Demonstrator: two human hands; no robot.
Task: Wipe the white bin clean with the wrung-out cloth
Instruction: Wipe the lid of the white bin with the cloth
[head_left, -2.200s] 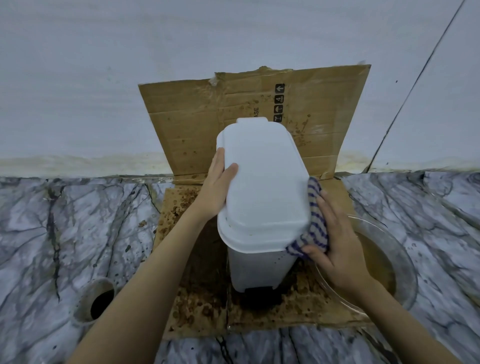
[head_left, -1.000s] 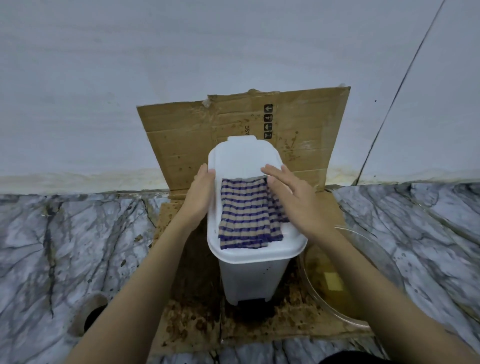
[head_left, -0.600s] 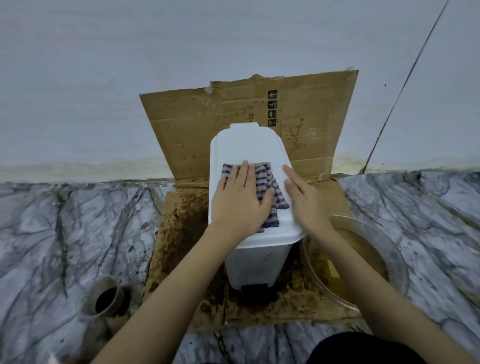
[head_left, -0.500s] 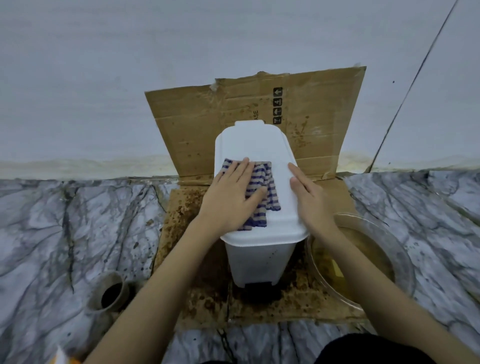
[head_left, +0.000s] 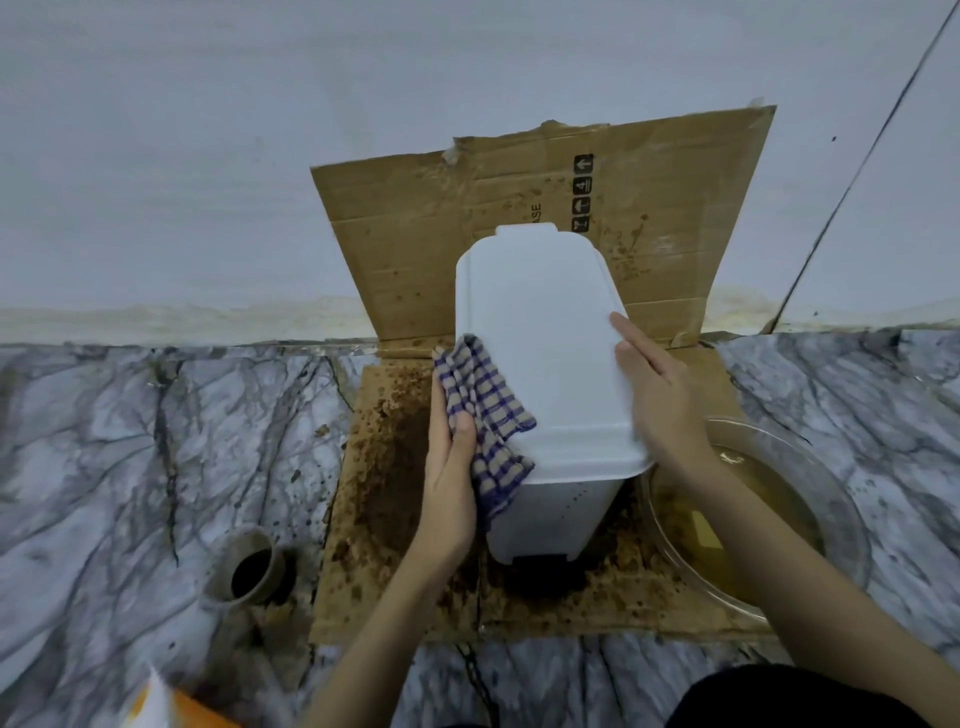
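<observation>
Against the left side of the white bin (head_left: 545, 358), just under its lid edge, my left hand (head_left: 451, 467) presses the checked cloth (head_left: 485, 415), fingers curled around a bunched fold of it. My right hand (head_left: 660, 400) lies flat and open on the lid's right edge, holding nothing, steadying the bin. The bin stands upright on stained cardboard (head_left: 384, 467), its long axis running away from me toward the wall. My left hand is nearer the unwiped left wall, so I judge the next stroke runs along that side.
</observation>
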